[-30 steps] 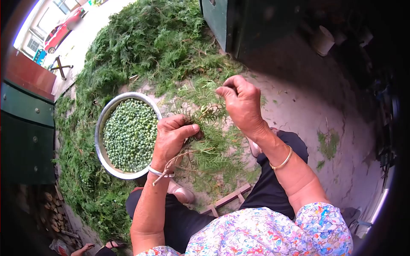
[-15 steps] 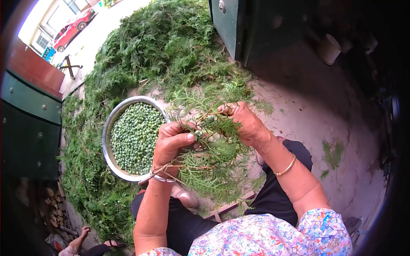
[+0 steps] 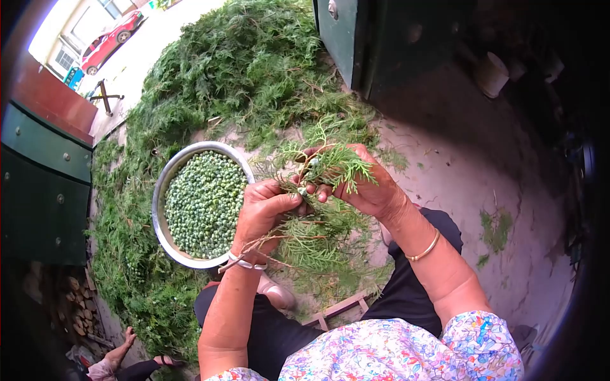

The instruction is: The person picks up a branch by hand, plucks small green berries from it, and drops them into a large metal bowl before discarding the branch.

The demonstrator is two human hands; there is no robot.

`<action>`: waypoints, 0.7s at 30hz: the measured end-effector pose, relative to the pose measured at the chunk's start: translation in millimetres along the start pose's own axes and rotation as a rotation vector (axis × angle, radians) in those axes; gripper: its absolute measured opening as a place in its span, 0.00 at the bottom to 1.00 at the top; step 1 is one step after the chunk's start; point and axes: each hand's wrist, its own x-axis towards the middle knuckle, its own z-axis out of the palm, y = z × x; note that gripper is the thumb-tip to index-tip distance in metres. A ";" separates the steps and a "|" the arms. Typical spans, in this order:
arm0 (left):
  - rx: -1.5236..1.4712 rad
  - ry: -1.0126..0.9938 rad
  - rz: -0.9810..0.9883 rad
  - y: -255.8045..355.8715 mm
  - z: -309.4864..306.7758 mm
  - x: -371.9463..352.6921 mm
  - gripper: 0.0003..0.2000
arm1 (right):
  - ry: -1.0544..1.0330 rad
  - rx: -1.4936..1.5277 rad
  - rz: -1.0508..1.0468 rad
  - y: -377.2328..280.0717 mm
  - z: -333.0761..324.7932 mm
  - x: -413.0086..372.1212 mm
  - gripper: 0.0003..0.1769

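Pinched in my left hand (image 3: 265,206) is a leafy conifer branch (image 3: 308,238), its bare brown stems crossing my wrist and its flat green sprays hanging below. My right hand (image 3: 375,187) has its fingers closed around the upper sprig of the same branch, partly behind the leaves. A small pale green cone (image 3: 303,190) shows between the fingertips of both hands. Just left of my left hand, a round metal basin (image 3: 160,216) holds a heap of small green cones (image 3: 204,203).
Cut conifer branches (image 3: 235,70) are piled across the floor ahead and to the left. Green metal doors (image 3: 44,190) stand on both sides. Another person's arm (image 3: 117,355) shows at lower left, near stacked firewood (image 3: 79,308). A red car (image 3: 111,41) is outside.
My right hand has shifted down and left, its fingers now close to my left fingertips. The upper sprig has moved with it. My left hand has turned only slightly.
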 end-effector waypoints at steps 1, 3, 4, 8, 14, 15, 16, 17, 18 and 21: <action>0.000 0.001 0.002 1.4 3.0 0.1 0.08 | -0.002 0.000 0.000 1.8 -2.8 -0.5 0.25; 0.040 -0.004 -0.022 5.6 10.4 -0.8 0.12 | -0.112 0.152 -0.027 9.8 -11.5 -1.9 0.29; 0.040 -0.004 -0.021 5.2 10.0 -0.9 0.12 | -0.113 0.152 -0.027 12.5 -14.3 -1.9 0.29; -0.017 -0.021 -0.022 2.0 7.6 -1.2 0.08 | -0.054 0.125 -0.015 14.9 -12.6 -4.8 0.35; 0.012 -0.025 -0.029 2.6 5.4 1.7 0.10 | 0.111 0.081 0.083 3.0 2.0 1.2 0.23; 0.010 -0.020 -0.037 1.9 5.5 1.6 0.10 | 0.166 0.103 0.104 0.7 -0.1 -0.1 0.20; 0.007 -0.017 -0.049 1.0 6.2 1.1 0.10 | 0.225 0.125 0.126 0.3 0.6 -0.5 0.18; -0.006 -0.010 -0.061 0.3 6.2 0.2 0.10 | 0.330 0.067 0.106 0.7 8.1 -0.3 0.15; -0.003 -0.030 -0.065 1.2 6.3 -0.7 0.10 | 0.320 0.066 0.107 -1.7 11.9 0.6 0.15; 0.002 -0.003 -0.058 0.3 7.1 -2.5 0.10 | 0.377 -0.020 0.232 -9.5 22.3 -1.2 0.12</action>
